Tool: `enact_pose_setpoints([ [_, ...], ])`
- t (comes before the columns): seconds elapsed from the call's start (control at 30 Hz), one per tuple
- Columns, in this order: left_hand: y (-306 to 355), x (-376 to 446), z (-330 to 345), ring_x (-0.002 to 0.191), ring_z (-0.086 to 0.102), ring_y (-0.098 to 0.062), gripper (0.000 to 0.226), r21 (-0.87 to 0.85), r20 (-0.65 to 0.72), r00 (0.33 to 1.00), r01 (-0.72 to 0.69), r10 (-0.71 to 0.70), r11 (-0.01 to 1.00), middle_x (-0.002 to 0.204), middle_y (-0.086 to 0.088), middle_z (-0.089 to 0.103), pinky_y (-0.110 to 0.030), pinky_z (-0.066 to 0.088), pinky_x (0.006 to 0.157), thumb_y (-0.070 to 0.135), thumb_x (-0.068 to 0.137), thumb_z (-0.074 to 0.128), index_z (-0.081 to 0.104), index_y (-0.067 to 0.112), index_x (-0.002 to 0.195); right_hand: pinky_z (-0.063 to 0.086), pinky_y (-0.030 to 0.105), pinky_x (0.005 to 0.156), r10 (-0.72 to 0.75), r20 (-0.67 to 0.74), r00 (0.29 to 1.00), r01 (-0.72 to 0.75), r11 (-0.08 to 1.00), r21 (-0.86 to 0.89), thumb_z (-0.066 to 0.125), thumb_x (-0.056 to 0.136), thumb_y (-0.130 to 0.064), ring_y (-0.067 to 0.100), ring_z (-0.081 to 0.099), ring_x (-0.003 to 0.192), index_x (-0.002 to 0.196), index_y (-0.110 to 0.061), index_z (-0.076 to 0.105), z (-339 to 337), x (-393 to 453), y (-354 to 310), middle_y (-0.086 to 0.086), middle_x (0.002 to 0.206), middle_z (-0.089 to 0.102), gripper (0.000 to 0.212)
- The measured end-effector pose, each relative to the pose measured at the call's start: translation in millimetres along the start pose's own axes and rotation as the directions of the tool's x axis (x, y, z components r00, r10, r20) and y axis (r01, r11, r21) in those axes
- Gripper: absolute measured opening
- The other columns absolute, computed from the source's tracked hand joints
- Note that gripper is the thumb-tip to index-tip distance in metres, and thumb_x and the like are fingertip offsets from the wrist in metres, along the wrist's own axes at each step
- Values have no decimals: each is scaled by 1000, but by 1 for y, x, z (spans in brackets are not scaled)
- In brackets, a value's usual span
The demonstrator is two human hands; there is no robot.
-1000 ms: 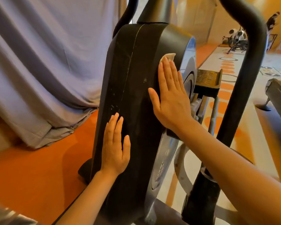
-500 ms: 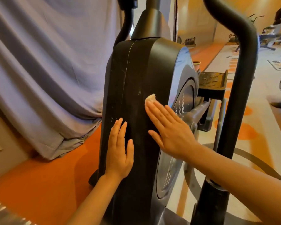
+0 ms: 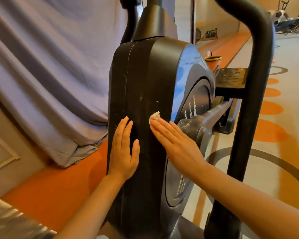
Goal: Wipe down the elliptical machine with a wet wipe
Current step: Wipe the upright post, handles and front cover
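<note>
The elliptical machine's black flywheel housing (image 3: 145,80) stands upright in front of me, scuffed and dusty along its front face. My right hand (image 3: 176,144) lies flat on the housing with straight fingers, pressing a white wet wipe (image 3: 155,116) against it; only the wipe's corner shows past my fingertips. My left hand (image 3: 123,149) rests flat and open on the housing's front face, just left of the right hand, holding nothing.
A thick black swing arm (image 3: 252,100) rises at the right, close to my right forearm. A pedal (image 3: 231,78) and crank arm (image 3: 209,116) sit behind the housing. A grey cloth (image 3: 50,75) hangs at the left over orange floor (image 3: 55,183). Other gym machines (image 3: 286,19) stand far back.
My right hand slid the wipe down the housing from near its top to mid height. The left hand stayed flat in about the same place.
</note>
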State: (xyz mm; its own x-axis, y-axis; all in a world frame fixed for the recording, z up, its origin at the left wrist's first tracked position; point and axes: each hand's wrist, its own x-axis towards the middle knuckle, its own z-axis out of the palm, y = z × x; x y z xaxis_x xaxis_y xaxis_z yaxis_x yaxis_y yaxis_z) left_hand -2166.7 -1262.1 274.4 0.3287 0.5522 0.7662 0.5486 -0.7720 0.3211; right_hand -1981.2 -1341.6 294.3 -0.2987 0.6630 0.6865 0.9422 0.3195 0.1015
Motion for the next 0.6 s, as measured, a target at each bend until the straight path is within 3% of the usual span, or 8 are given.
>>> enact_pose_setpoints([
  [0.1, 4, 2, 0, 149, 18, -13, 54, 5, -15, 1000, -15, 15, 1000, 159, -1, 21, -22, 14, 120, 30, 101, 36, 24, 15, 152, 20, 39, 115, -28, 4, 1000, 27, 998, 64, 58, 74, 14, 23, 30, 139, 141, -5, 45, -15, 7, 10, 12, 148, 42, 71],
  [0.17, 12, 8, 1, 149, 19, -15, 55, 1, -12, 999, -34, 34, 999, 160, -1, 21, -31, 19, 121, 30, 100, 37, 23, 16, 152, 20, 34, 117, 8, -18, 1000, -6, 994, 105, 57, 74, 17, 22, 31, 138, 139, -4, 46, -25, 8, 21, 13, 146, 44, 69],
  [0.23, 21, 14, 1, 149, 17, -16, 55, 0, 15, 997, -80, 80, 997, 160, -1, 20, -40, 20, 121, 28, 100, 38, 23, 17, 152, 15, 24, 118, 82, -33, 996, -78, 993, 91, 53, 78, 13, 21, 33, 137, 138, -3, 47, -36, 3, 36, 14, 145, 45, 62],
  [0.33, 31, 26, 5, 151, 12, -19, 55, 55, 50, 985, -170, 167, 984, 161, -5, 18, -43, 15, 122, 26, 99, 41, 27, 14, 151, 32, 41, 112, 249, 136, 959, -263, 960, 99, 64, 86, -2, 28, 40, 136, 139, -7, 49, -48, -10, 46, 12, 145, 47, 54],
  [0.37, 34, 28, 7, 151, 10, -21, 55, 83, 53, 983, -177, 173, 981, 161, -6, 17, -42, 12, 123, 26, 99, 41, 28, 12, 151, 32, 39, 110, 271, 180, 946, -295, 947, 125, 61, 91, -10, 28, 41, 136, 139, -8, 49, -52, -13, 45, 11, 145, 47, 49],
  [0.43, 38, 30, 12, 151, 8, -23, 57, 125, 41, 986, -167, 163, 978, 162, -9, 16, -39, 6, 123, 27, 100, 42, 27, 10, 152, 27, 30, 104, 257, 180, 949, -281, 952, 125, 49, 94, -23, 26, 46, 132, 134, -8, 54, -55, -16, 39, 10, 140, 53, 43],
  [0.5, 42, 28, 18, 151, 8, -25, 58, 157, 11, 990, -143, 143, 977, 162, -11, 15, -39, 4, 123, 27, 100, 42, 26, 8, 152, 22, 36, 107, 171, 188, 967, -173, 985, -8, 40, 92, -29, 27, 51, 128, 129, -6, 59, -53, -20, 33, 12, 135, 57, 48],
  [0.6, 44, 26, 24, 151, 11, -27, 58, 192, -38, 990, -129, 139, 973, 161, -11, 17, -40, 6, 123, 26, 99, 43, 27, 9, 151, 17, 45, 109, 99, 247, 964, -84, 994, -72, 34, 94, -33, 23, 41, 134, 135, -10, 54, -45, -31, 37, 10, 140, 52, 51],
])
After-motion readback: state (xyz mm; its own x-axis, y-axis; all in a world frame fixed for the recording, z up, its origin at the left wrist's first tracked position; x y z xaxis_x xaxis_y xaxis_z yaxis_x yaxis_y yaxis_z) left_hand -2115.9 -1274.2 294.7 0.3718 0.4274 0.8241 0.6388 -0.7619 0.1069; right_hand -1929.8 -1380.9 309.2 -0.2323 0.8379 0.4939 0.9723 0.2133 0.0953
